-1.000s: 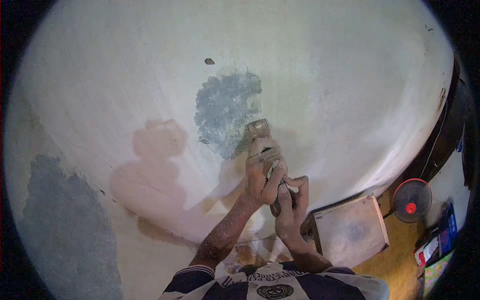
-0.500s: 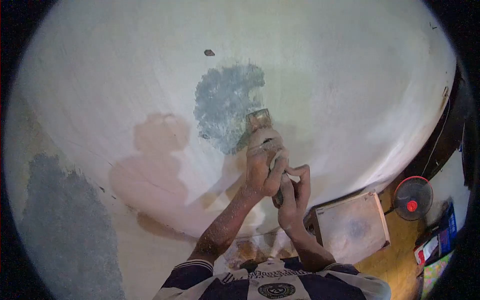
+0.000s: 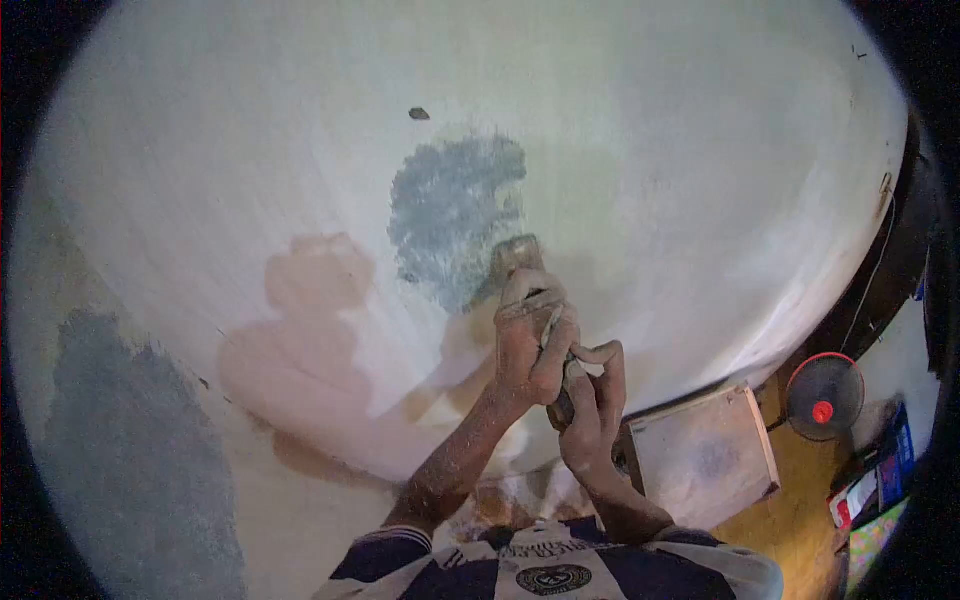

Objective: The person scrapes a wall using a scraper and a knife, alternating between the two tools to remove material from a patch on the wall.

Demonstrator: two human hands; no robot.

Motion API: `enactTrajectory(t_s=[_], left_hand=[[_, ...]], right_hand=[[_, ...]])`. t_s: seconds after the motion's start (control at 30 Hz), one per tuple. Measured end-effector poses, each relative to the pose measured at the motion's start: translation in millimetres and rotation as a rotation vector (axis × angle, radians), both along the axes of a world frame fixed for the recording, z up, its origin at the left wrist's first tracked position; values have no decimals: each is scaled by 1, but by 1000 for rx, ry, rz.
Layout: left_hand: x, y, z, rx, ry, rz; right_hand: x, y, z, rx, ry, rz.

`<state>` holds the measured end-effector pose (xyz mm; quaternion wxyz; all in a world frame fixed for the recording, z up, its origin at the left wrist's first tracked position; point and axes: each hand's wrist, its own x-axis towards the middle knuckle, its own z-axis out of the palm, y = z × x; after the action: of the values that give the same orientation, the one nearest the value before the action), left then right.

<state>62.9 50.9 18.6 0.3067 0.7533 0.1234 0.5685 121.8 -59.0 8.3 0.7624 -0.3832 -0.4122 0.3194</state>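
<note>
A scraper with a flat, dusty, brownish blade [image 3: 516,252] points up against the pale wall [image 3: 650,180]. Closed around its upper part, just under the blade, is my left hand [image 3: 527,335]. My right hand [image 3: 595,400] grips the lower end of the handle [image 3: 562,410], fingers bent. The blade lies at the lower right edge of a rough grey patch [image 3: 455,205] on the wall. Both hands look dusty. Part of the handle is hidden by my fingers.
A second, larger grey patch [image 3: 130,460] covers the wall at lower left. A small dark chip [image 3: 419,114] marks the wall above. At lower right are a box-like panel [image 3: 700,455], a red-rimmed fan [image 3: 825,397] and a hanging cord [image 3: 875,265].
The scraper blade and my left hand have shifted slightly downward in view. Both hands keep their grip. The blade looks more blurred now.
</note>
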Motion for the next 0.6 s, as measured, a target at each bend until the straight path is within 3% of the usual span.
enactTrajectory(t_s=[0.1, 0.13, 0.23, 0.4, 0.47, 0.6], left_hand=[[0, -3, 11, 53, -33, -28], [0, -7, -4, 17, -55, -57], [2, -8, 14, -95, -33, -124], [6, -14, 1, -246, -45, -61], [4, -9, 4, -171, 7, 1], [1, -6, 12, -22, 49, 38]], right_hand=[[2, -8, -3, -31, 28, 46], [2, -15, -7, -70, 42, 70], [4, -4, 2, 8, 25, -3], [2, -8, -5, -62, 20, 7], [1, 4, -11, -13, -59, -67], [1, -11, -8, -12, 83, 28]])
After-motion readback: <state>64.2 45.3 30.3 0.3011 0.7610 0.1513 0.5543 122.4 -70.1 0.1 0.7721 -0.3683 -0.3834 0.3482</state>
